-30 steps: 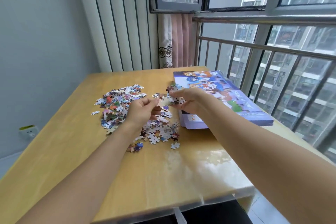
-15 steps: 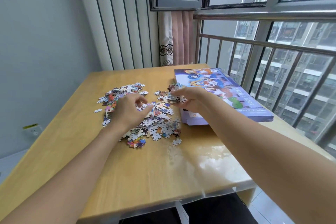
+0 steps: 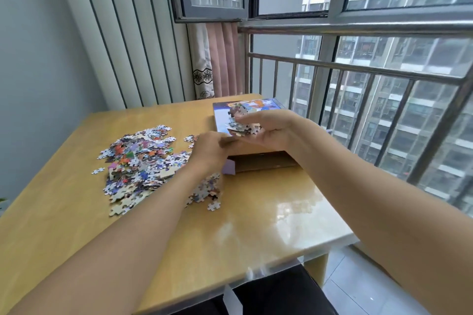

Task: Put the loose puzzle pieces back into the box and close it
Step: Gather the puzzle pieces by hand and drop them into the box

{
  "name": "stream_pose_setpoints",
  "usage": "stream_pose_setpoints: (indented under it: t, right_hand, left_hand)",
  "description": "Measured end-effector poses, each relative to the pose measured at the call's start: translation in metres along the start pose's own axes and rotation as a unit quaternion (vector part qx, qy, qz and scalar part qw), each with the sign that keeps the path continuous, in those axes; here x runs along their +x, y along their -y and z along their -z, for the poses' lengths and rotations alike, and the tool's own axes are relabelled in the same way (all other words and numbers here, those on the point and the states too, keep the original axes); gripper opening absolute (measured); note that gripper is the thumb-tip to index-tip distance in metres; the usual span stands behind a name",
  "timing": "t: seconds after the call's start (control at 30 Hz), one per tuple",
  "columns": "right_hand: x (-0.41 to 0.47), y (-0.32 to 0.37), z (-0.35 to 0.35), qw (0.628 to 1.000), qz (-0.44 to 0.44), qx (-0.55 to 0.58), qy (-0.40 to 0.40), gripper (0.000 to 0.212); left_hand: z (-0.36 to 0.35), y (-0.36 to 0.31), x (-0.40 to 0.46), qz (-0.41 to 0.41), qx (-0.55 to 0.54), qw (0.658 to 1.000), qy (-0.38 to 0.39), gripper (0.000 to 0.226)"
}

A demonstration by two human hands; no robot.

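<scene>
A heap of loose puzzle pieces (image 3: 138, 161) covers the left half of the wooden table (image 3: 230, 233). The blue picture box (image 3: 220, 115) lies at the table's far right. Its near end is lifted, and brown cardboard (image 3: 261, 161) shows underneath. My left hand (image 3: 207, 153) is at the lid's near left corner and holds that edge up; it is blurred. My right hand (image 3: 276, 130) hovers over the box, fingers curled round a handful of pieces (image 3: 243, 123).
A metal railing (image 3: 358, 69) and windows run close along the table's right side. A pink curtain (image 3: 220, 64) and ribbed wall panels stand behind the table. A single stray piece (image 3: 213, 206) lies near the heap's front.
My right hand has risen from the table with a handful of pieces to above the box. My left hand left the heap and went to the box, whose near end now stands lifted.
</scene>
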State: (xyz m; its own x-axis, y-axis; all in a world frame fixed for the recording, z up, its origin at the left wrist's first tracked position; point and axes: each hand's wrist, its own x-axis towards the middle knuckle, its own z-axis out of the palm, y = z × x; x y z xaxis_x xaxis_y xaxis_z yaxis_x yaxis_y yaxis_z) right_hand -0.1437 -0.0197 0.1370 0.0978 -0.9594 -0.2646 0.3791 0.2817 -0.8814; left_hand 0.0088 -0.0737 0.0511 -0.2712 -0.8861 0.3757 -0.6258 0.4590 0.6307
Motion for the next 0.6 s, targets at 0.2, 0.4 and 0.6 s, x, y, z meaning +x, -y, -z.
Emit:
stream_pose_setpoints:
  t: [0.2, 0.4, 0.6]
  right_hand:
    - [-0.010, -0.013, 0.007, 0.999, -0.029, -0.016, 0.018, 0.025]
    - [0.004, -0.017, 0.029, 0.995, -0.050, 0.075, -0.045, 0.021]
    - [0.012, -0.008, 0.031, 0.990, -0.051, 0.076, -0.111, 0.033]
  left_hand:
    - [0.020, -0.018, 0.041, 0.068, -0.053, 0.995, -0.045, 0.016]
    - [0.039, -0.027, 0.050, 0.056, -0.123, 0.989, -0.060, 0.030]
    - [0.047, -0.033, 0.049, 0.059, -0.136, 0.987, -0.054, 0.031]
